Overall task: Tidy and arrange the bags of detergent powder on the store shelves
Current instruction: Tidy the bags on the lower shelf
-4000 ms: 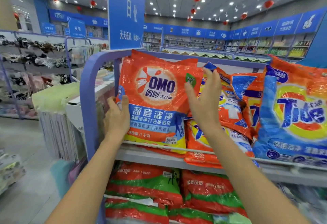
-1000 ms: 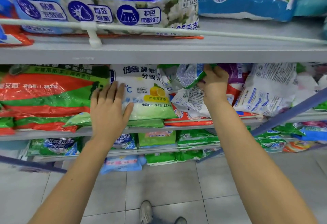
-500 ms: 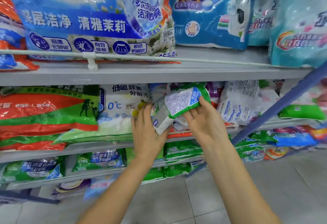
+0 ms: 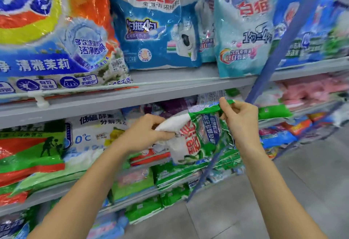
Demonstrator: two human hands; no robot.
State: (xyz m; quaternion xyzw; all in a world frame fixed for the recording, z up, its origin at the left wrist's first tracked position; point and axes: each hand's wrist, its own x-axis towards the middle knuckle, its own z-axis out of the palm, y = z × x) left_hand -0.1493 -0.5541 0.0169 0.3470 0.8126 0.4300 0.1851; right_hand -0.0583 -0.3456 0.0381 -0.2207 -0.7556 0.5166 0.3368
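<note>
A small green and white detergent bag [image 4: 200,136] hangs in front of the second shelf, held by both hands. My left hand [image 4: 145,135] grips its white left end. My right hand [image 4: 239,119] pinches its green top edge at the right. Behind it on the second shelf lie a white "0°C" bag [image 4: 90,136], red and green bags [image 4: 28,155] at the left and a purple bag [image 4: 173,106], partly hidden.
The grey top shelf [image 4: 170,87] carries a large orange and blue bag [image 4: 52,31], a blue and white bag [image 4: 156,31] and a pale blue bag [image 4: 243,31]. A blue slanted frame bar [image 4: 272,59] crosses at right. Green bags [image 4: 170,178] fill lower shelves above the tiled floor [image 4: 245,201].
The green and white bag has come off the second shelf and turned its front towards me. My hands have spread to its two ends. The view has tilted up and right.
</note>
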